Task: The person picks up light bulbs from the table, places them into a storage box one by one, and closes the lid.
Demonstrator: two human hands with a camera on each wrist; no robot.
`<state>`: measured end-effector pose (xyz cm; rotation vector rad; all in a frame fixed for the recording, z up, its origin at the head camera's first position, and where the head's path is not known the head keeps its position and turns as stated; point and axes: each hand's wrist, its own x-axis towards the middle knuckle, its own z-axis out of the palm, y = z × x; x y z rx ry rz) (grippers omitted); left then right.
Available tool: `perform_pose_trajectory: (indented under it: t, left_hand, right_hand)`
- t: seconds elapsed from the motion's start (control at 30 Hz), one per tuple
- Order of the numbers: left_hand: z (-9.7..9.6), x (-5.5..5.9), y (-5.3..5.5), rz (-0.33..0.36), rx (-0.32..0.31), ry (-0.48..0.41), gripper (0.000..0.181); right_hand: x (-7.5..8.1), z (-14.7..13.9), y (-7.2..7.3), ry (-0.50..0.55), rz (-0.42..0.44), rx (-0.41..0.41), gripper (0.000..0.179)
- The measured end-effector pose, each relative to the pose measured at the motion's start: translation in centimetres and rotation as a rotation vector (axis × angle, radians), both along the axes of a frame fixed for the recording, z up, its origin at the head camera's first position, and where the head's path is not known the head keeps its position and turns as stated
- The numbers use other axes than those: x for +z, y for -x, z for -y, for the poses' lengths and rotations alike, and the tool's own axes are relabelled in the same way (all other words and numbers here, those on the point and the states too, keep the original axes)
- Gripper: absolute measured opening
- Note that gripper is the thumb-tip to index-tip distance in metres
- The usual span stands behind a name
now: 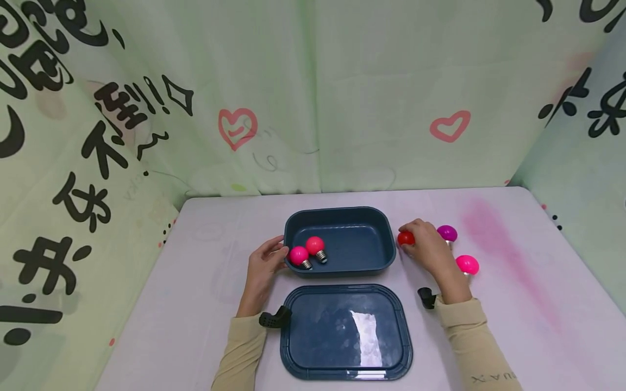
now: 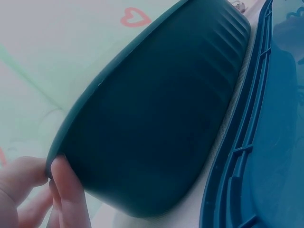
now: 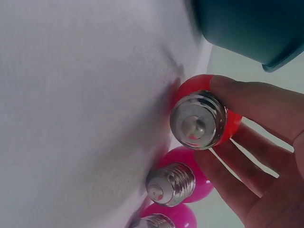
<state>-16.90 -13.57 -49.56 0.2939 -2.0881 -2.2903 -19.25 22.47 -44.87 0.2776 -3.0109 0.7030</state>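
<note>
My right hand holds a red light bulb just off the right end of a dark blue rectangular box. In the right wrist view, thumb and fingers grip the bulb's coloured globe, and its metal screw base faces the camera. At the box's left end, my left hand pinches the rim, thumb on one side and fingers on the other in the left wrist view. Inside the box, at its left front corner, lie two bulbs, a magenta-pink bulb and a coral-red bulb.
A dark blue lid lies flat in front of the box. Right of my right hand are a purple bulb and a hot-pink bulb. The pale cloth-covered table is backed by a light green curtain.
</note>
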Motion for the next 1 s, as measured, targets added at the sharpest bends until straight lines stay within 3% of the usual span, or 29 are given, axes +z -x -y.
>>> perform_pose_trajectory:
  t: [0.27, 1.0]
  left_hand:
    - [0.0, -0.2, 0.1, 0.001, -0.003, 0.012, 0.037]
    - [0.0, -0.1, 0.0, -0.019, -0.016, -0.011, 0.037]
  right_hand:
    - [0.0, -0.1, -0.1, -0.013, -0.001, 0.008, 0.045]
    - [2.7, 1.2, -0.8, 0.08, -0.058, 0.015, 0.048]
